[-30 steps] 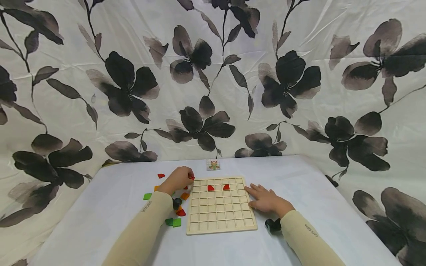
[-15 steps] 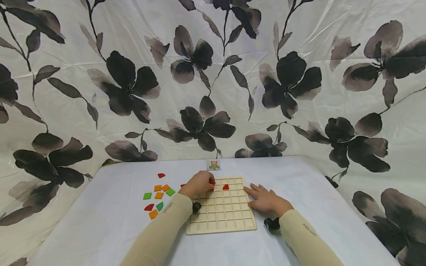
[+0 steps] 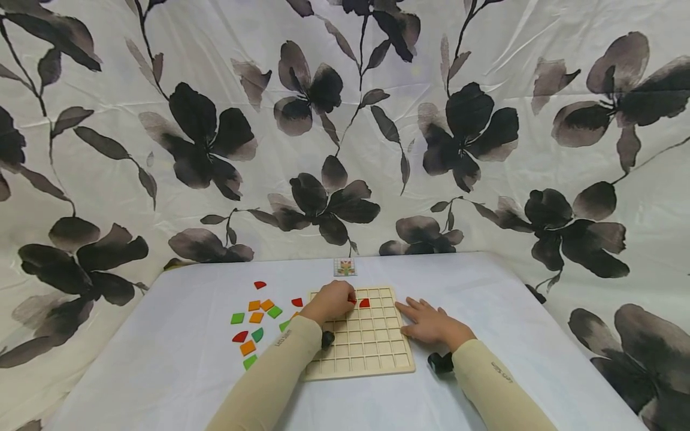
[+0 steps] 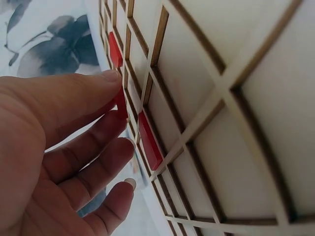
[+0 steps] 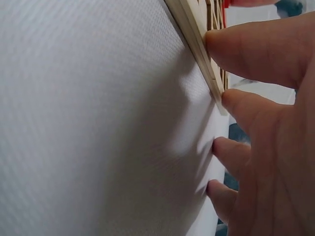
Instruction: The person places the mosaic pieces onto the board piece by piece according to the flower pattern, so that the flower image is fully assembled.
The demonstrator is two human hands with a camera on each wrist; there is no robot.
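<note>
Red piece point(image 4: 121, 104), between left hand's point(image 3: 333, 299) fingertips point(image 4: 111, 76), over grid board point(image 3: 371, 347)

Room over lower-right board point(image 3: 372, 348); left hand point(image 3: 331, 299) blocks upper left.

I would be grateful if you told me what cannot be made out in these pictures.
Card, head view: the fine detail of its pattern is too small.
Held red piece, left wrist view: its full outline is covered by the left hand.
Green piece beside the left sleeve, head view: partly hidden by that sleeve.
Board, right wrist view: cut off by the top edge.
</note>
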